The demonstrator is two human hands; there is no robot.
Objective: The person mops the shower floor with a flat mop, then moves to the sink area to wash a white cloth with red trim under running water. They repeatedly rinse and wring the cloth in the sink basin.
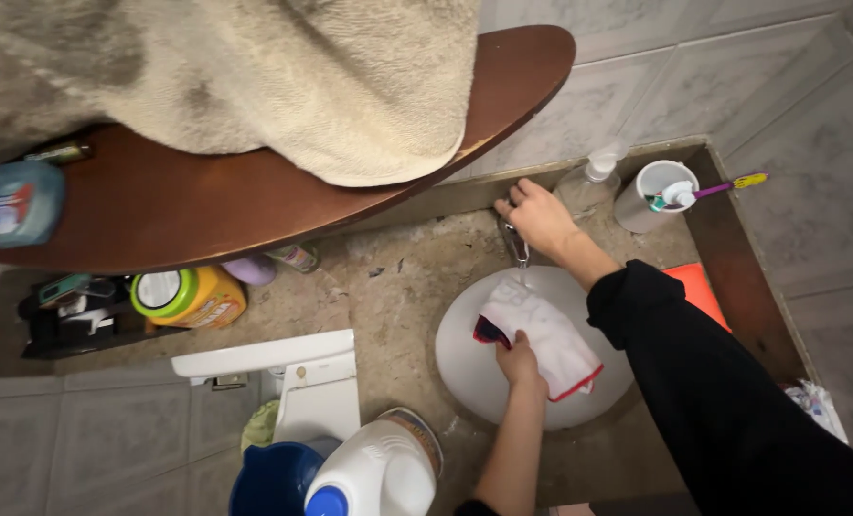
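At the upper left of the frame a brown shelf (207,205) carries a beige towel (283,76) and a blue pack (16,203), with a yellow jar (192,298) under its edge. At the bottom centre stand a blue bucket (274,483) and a white jug (379,473). In the middle, on the stone worktop (388,287), sits a round white basin (465,363). The left hand (520,363) has its grip clenched on a white cloth (546,339) with red trim, held over the basin below the tap (516,244). The right hand (538,215) rests on the tap, fingers curled around it. At the upper right stand a clear pump bottle (589,182) and a white cup (648,196) with 1 purple toothbrush (723,185).
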